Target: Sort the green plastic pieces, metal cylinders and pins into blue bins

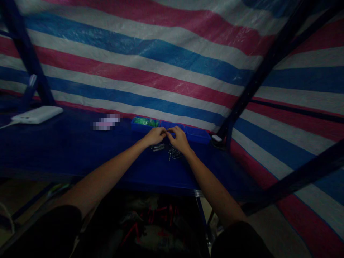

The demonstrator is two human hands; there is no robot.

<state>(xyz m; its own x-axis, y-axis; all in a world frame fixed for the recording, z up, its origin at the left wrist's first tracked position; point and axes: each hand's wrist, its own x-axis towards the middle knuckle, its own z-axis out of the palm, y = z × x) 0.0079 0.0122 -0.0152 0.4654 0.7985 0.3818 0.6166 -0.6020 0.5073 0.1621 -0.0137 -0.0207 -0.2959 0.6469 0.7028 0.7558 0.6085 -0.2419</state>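
Observation:
My left hand (155, 136) and my right hand (179, 139) meet above the blue table (80, 150), fingertips pinched together on something too small and dark to name. Beneath the left hand lie small metal cylinders (158, 147). A heap of thin metal pins or screws (174, 154) lies under the right hand. Just beyond the hands stands a row of blue trays (199, 136); the left one holds green parts (145, 122).
A white power bank (37, 114) with a cable lies at the table's far left. A striped red, white and blue tarp (161, 64) hangs behind. Dark metal frame posts (258, 79) cross at the right. A small white object (216, 138) sits by the post's foot.

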